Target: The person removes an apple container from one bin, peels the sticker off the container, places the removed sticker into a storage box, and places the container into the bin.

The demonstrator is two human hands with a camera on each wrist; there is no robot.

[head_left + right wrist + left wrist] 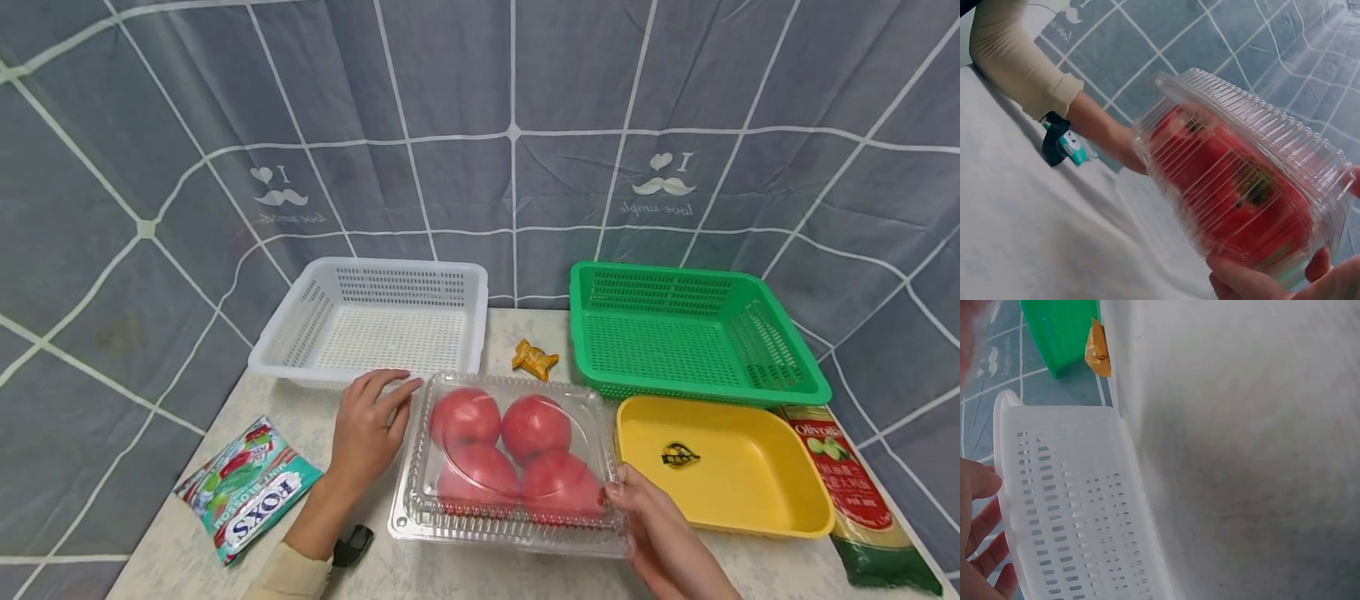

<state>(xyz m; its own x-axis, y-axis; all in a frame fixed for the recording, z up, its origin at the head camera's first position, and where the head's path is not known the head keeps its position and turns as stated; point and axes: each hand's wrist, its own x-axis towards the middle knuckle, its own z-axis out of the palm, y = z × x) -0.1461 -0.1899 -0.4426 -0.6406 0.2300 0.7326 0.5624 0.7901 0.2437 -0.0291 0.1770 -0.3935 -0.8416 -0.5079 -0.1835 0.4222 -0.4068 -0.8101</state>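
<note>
My right hand (660,525) grips the right edge of a clear plastic clamshell box (517,533), thumb on top. Inside the lidded box sit several red tomatoes (536,427); their green stem ends show through the side in the right wrist view, where fingers (1241,275) support its lower edge. My left hand (371,433) is beside the box's left side, fingers loosely bent toward its upper left corner. In the left wrist view, its fingertips are right at the rim of the white basket (1054,506). The box overlaps the counter in front of that basket.
A green basket (697,387) stands back right, with a yellow tray (720,492) in front. An Olivoilà packet (862,500) lies at far right. Between the baskets is a small orange-brown wrapped piece (534,360). A Roxs bag (251,492) lies left.
</note>
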